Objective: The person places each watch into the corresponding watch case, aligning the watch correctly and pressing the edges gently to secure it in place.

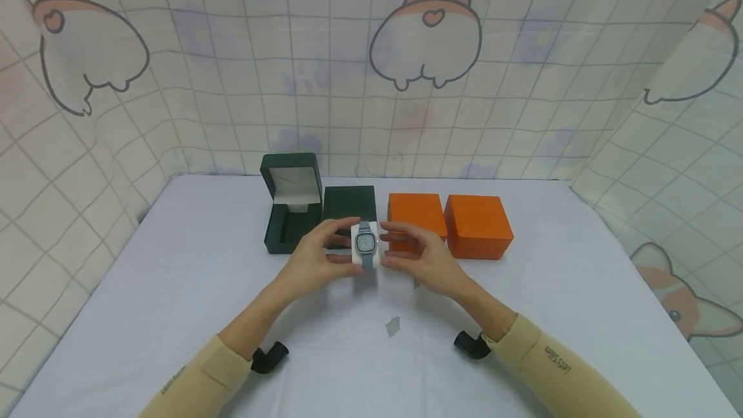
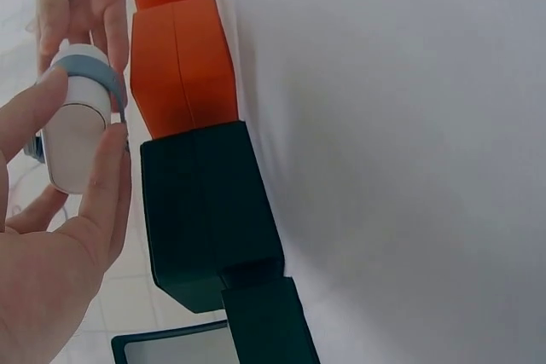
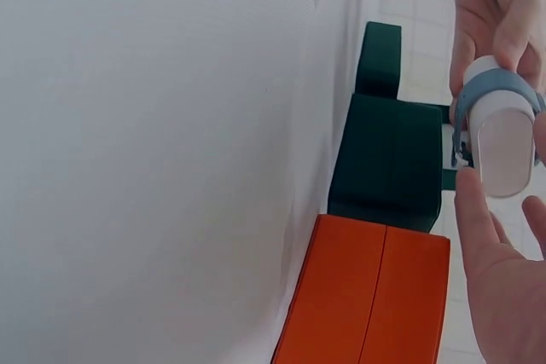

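A wristwatch with a square face and a grey-blue strap is wrapped round a white cushion. My left hand grips the cushion at its left end, thumb on one side and fingers on the other. On the opposite side, my right hand has its fingers spread around the cushion's right end, very close to it; whether they touch is hard to tell. Behind the hands, a dark green box stands closed, partly hidden by the left hand and the watch.
An open green box with a pale lid lining stands left of the closed one. Two orange boxes, one partly behind the right hand and another, stand to the right. A small grey patch lies on the white table.
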Available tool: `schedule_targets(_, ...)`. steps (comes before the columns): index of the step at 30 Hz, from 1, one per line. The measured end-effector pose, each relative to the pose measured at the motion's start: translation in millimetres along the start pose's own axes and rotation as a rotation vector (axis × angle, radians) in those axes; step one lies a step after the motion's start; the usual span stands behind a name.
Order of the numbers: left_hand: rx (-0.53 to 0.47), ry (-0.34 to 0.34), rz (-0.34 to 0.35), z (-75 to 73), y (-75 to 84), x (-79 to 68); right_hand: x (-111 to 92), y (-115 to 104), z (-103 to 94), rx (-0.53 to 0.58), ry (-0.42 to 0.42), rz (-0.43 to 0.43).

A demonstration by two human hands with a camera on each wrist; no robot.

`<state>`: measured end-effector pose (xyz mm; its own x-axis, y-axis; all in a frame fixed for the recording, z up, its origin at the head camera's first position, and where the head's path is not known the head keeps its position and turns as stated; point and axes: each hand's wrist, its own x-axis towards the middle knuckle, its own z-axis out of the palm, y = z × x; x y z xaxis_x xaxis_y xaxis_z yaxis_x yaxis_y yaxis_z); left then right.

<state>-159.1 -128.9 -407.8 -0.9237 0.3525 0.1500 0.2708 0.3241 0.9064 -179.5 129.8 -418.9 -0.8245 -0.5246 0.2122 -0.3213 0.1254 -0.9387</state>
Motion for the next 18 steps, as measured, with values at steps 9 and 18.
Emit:
schedule_targets(9, 0.016, 0.019, -0.054, -13.1, -2.7, -3.3, 0.5, -1.8, -1.5, -0.037, 0.014, 0.018)
schedule_targets(18, 0.016, 0.026, -0.049, -29.0, -4.4, -7.1, 2.4, -1.5, -2.5, -0.038, -0.002, 0.006)
